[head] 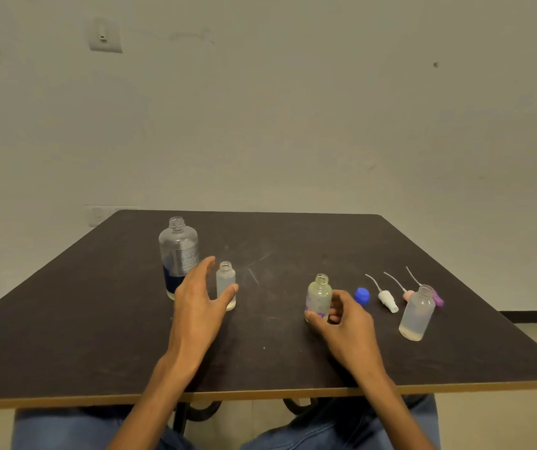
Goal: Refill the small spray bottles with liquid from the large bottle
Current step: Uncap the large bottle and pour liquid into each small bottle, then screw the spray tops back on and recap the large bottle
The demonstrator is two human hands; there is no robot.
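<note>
Fingers and thumb of the right hand (341,315) curl round the lower body of a small clear bottle with purple print (319,297), holding it upright on the dark table (98,336). Spread wide, the left hand (200,297) holds nothing; its thumb tip looks to touch a slim frosted small bottle (226,285), though contact cannot be confirmed.

Seen from the head camera, the large bottle (178,256) stands uncapped just behind the left hand, with only a little liquid visible near its base. A third, rounder frosted bottle (417,315) stands open at the right, a shallow pool at its bottom. Between it and the right hand lie a blue cap (362,295) and three spray heads, white (388,300), pink (407,295) and purple (438,299), their dip tubes pointing away.

All four bottles look like light plastic, easy to tip while open. The large one is probably best gripped round its labelled middle, where it is widest and steadiest for pouring.
</note>
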